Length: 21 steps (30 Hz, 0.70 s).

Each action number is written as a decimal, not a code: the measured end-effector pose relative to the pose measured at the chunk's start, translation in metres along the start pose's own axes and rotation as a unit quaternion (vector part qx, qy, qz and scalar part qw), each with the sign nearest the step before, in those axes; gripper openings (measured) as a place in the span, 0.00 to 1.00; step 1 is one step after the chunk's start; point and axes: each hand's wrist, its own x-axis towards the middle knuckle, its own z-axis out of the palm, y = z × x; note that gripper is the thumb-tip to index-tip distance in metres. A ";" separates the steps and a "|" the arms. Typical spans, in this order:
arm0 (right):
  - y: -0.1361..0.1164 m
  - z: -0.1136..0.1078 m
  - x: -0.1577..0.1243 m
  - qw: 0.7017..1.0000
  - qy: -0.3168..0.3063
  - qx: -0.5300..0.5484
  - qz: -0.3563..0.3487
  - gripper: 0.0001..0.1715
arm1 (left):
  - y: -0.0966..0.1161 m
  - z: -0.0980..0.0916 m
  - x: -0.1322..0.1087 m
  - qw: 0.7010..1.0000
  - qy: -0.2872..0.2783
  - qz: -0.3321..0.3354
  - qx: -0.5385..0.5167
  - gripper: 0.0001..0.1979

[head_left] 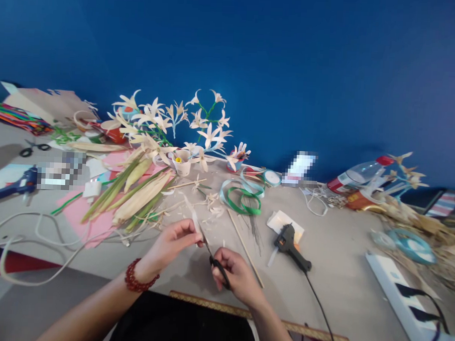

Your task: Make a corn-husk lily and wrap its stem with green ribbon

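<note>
My left hand (171,243), with a red bead bracelet (136,279) at the wrist, pinches a narrow pale strip of dried leaf (193,219) that sticks up from its fingers. My right hand (236,276) grips small black-handled scissors (215,260), whose blades point up-left and meet the strip just beside the left fingertips. Both hands hover above the near edge of the grey table (332,275). Pale cuttings lie scattered on the table just beyond the hands.
A black glue gun (290,246) with its cord lies right of my hands, a thin wooden stick (245,246) between. Corn husks (139,194), paper-like flowers (169,120), green ribbon (243,199), a blue glue gun (12,183), white cable, a power strip (403,294) and a plastic bottle (359,176) crowd the table.
</note>
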 end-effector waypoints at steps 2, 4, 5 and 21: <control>0.000 0.000 0.000 1.000 -0.002 0.001 0.002 0.27 | 0.000 -0.001 0.000 1.000 0.001 -0.001 -0.004 0.09; 0.001 -0.001 0.000 1.000 -0.006 -0.002 0.002 0.27 | 0.000 -0.002 0.000 1.000 -0.010 0.000 -0.004 0.08; 0.001 -0.002 0.000 1.000 -0.007 -0.006 0.002 0.27 | 0.000 -0.002 0.000 1.000 -0.018 0.001 -0.001 0.08; -0.007 -0.005 0.002 0.999 -0.029 -0.018 0.003 0.28 | 0.000 -0.007 0.000 0.998 -0.064 -0.001 0.026 0.08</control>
